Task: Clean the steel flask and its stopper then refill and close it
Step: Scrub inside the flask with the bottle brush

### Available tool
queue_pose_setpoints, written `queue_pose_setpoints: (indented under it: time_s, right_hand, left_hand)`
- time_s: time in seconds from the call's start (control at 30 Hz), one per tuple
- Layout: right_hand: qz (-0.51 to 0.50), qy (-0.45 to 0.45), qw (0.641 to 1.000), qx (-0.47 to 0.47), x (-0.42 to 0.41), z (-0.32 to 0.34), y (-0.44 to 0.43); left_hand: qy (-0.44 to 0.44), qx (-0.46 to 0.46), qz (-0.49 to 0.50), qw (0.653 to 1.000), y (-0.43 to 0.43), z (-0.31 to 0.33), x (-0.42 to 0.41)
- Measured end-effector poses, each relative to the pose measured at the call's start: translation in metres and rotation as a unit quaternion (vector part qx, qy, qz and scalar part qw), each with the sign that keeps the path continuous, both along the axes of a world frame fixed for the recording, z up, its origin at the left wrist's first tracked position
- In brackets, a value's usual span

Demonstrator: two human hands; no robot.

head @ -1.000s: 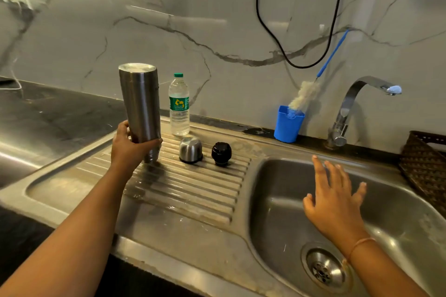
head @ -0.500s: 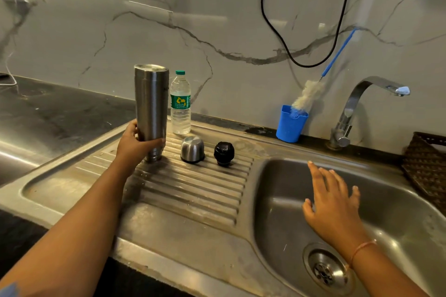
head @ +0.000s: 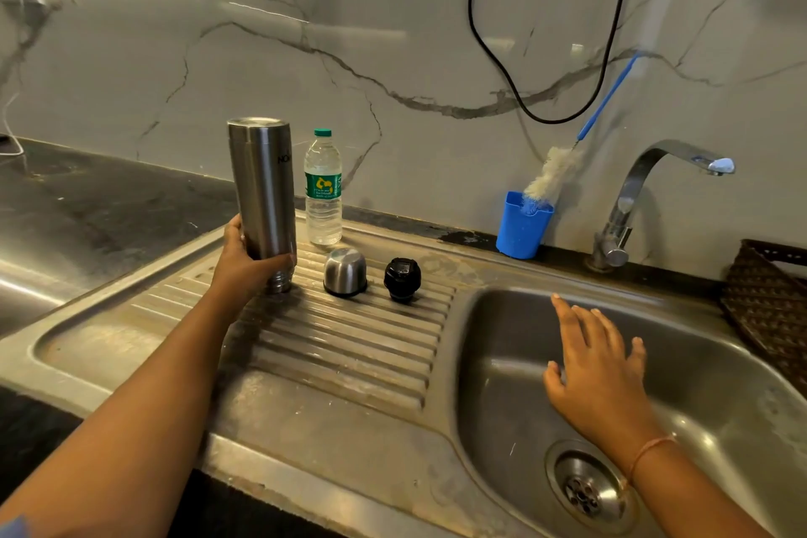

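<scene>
The steel flask [head: 263, 192] stands upside down, mouth down, on the ribbed draining board [head: 349, 345]. My left hand [head: 244, 264] grips its lower part near the neck. To its right sit the steel cup lid [head: 345, 272] and the black stopper [head: 402, 278]. A small plastic water bottle [head: 323, 188] with a green cap stands just behind the flask. My right hand [head: 596, 367] hovers over the sink basin [head: 720, 398] with straight, spread fingers and holds nothing.
A blue cup [head: 522, 229] holding a bottle brush [head: 554, 175] stands at the back by the tap [head: 655, 197]. A dark woven basket [head: 768, 310] sits at the right edge. A black cable [head: 502, 57] hangs on the wall. The drain [head: 585, 489] lies below my right wrist.
The inverted flask has come down from slightly lifted and tilted to resting on the draining board, still in my left hand. My right hand stays over the basin.
</scene>
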State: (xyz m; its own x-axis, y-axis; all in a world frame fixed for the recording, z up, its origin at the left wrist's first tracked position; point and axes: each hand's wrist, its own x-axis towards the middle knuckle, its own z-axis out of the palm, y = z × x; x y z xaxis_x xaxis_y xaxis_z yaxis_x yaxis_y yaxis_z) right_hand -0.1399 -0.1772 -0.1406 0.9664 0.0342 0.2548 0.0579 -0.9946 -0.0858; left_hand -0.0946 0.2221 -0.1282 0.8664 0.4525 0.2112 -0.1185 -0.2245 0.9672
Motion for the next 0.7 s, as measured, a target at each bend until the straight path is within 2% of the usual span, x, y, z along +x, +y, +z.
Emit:
queue_pose_setpoints:
  time_s: [0.7]
  right_hand:
    - [0.003, -0.005, 1.000, 0.000, -0.0002, -0.0026, -0.0024]
  left_hand:
    - [0.001, 0.003, 0.005, 1.000, 0.0010, -0.0015, 0.0022]
